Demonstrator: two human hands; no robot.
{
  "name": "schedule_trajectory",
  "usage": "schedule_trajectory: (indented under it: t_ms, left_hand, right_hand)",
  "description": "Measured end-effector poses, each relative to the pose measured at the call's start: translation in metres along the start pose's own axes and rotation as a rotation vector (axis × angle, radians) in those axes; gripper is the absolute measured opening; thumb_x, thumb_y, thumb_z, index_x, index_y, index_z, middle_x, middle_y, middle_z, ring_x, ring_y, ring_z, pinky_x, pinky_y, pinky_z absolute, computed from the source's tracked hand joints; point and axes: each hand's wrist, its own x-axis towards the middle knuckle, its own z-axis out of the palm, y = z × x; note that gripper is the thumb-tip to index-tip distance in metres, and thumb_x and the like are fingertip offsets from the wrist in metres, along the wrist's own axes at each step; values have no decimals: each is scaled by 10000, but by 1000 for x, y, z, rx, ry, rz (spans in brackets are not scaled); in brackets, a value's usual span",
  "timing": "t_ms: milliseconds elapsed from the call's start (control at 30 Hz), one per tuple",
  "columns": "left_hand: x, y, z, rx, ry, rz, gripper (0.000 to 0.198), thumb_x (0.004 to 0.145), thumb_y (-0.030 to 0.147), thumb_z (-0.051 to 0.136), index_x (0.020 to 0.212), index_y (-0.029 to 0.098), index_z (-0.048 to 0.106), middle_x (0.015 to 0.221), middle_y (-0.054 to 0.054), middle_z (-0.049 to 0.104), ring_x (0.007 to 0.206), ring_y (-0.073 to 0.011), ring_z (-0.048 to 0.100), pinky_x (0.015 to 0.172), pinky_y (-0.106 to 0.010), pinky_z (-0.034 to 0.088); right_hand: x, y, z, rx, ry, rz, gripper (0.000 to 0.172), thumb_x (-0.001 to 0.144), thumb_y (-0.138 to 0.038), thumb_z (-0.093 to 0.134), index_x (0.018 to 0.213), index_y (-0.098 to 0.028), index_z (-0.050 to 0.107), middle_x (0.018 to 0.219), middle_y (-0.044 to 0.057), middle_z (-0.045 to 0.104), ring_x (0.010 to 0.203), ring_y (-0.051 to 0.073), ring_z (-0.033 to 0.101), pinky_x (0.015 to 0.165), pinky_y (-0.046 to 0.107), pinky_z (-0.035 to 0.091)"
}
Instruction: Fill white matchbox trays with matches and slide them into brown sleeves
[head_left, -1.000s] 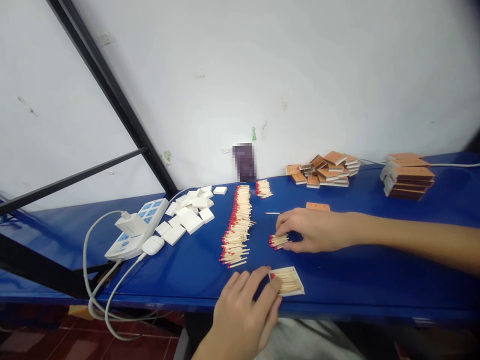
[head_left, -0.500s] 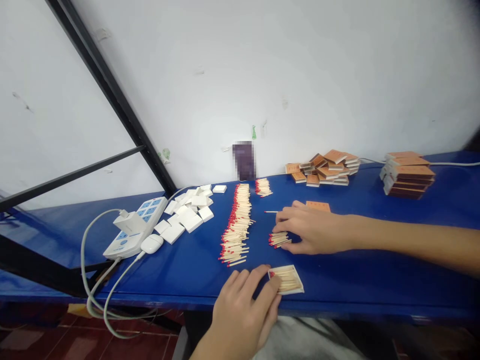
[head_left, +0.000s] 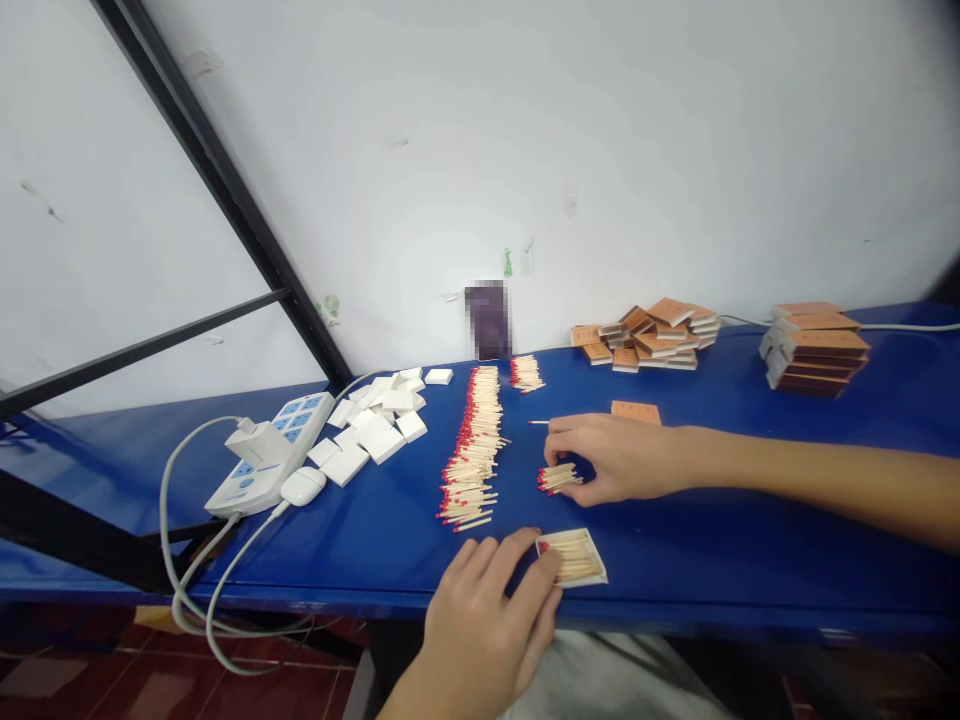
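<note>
At the table's front edge, my left hand (head_left: pixel 487 605) grips a white matchbox tray (head_left: pixel 598 572) by its left end. Several matches (head_left: pixel 576 556) lie side by side in the tray. Beyond it, my right hand (head_left: pixel 604 455) is curled with thumb and forefinger around a small bunch of matches (head_left: pixel 556 478) on the table, red heads pointing left. A single match (head_left: pixel 538 422) sticks out left of the right fingers. To the left runs a long row of loose matches (head_left: pixel 480 440). An orange matchbox sleeve (head_left: pixel 636 411) lies partly hidden behind my right hand.
A smaller match pile (head_left: pixel 527 374) sits at the back of the blue table (head_left: pixel 697 560). White trays (head_left: pixel 375 420) and a power strip (head_left: pixel 300 425) with cables are left. Heaped orange matchboxes (head_left: pixel 660 340) and stacked boxes (head_left: pixel 817 350) stand right, by the wall.
The fingers of my right hand have shifted slightly and curled more at the small bunch of matches. My left hand and the tray stay in place.
</note>
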Motion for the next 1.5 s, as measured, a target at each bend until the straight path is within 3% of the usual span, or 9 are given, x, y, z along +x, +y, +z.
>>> schedule_trajectory:
  t_ms: [933,1167,1500]
  left_hand:
    - [2,0,-1,-4,-3,-2,261,1018,212,434,1164,194,650,1188,-74,687,877,-227,662,765,-360,495]
    - [1,-1,-1,-4,-4,-5,260,1017,218,438,1163,194,652,1194,-73,685,849,-227,649,746,-363,487]
    - [0,0,2,-7,-10,-4,264,1017,220,438,1174,196,648,1205,-70,680,857,-230,646,750,-365,480]
  right_hand:
    - [3,1,0,70,-30,37,139,826,-345,659,813,-208,641,863,22,666,800,180,585,687,271,390]
    - [2,2,1,97,-41,40,77,786,-268,661,823,-202,648,862,16,669,798,173,582,689,263,391]
    - [-1,0,-6,112,-130,48,102,837,-284,616,786,-200,591,751,-8,627,649,130,513,594,241,351]
